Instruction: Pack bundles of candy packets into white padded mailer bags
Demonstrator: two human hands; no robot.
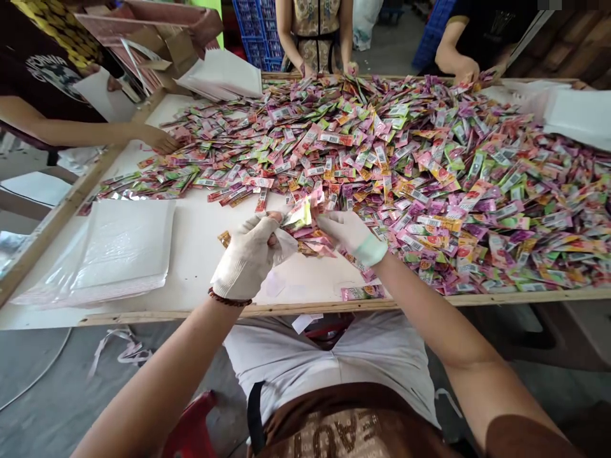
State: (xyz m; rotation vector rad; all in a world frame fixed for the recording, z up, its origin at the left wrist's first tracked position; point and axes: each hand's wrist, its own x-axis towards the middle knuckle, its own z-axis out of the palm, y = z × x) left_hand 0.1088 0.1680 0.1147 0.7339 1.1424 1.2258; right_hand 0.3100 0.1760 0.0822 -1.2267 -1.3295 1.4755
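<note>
My left hand [248, 251], in a whitish glove with fingertips bare, is closed on a small bunch of stick sachets [300, 215] in green and pink. My right hand [351, 234], also gloved, has its fingers closed at the other end of the bunch, around a pink-red sachet [317, 207]. Under and between the hands, more loose sachets [317, 245] lie on the white tabletop [191, 254]. A single purple sachet [363, 292] rests near the front edge. Beyond my hands spreads a wide heap of colourful sachets [382, 159].
At left lies a stack of white padded envelopes [126, 242]; other envelopes [222, 73] stand at the back left and more white ones [580, 117] at the right. Wooden strips [157, 316] edge the table. A co-worker's hand [160, 138] touches the heap at left; two people work across the table.
</note>
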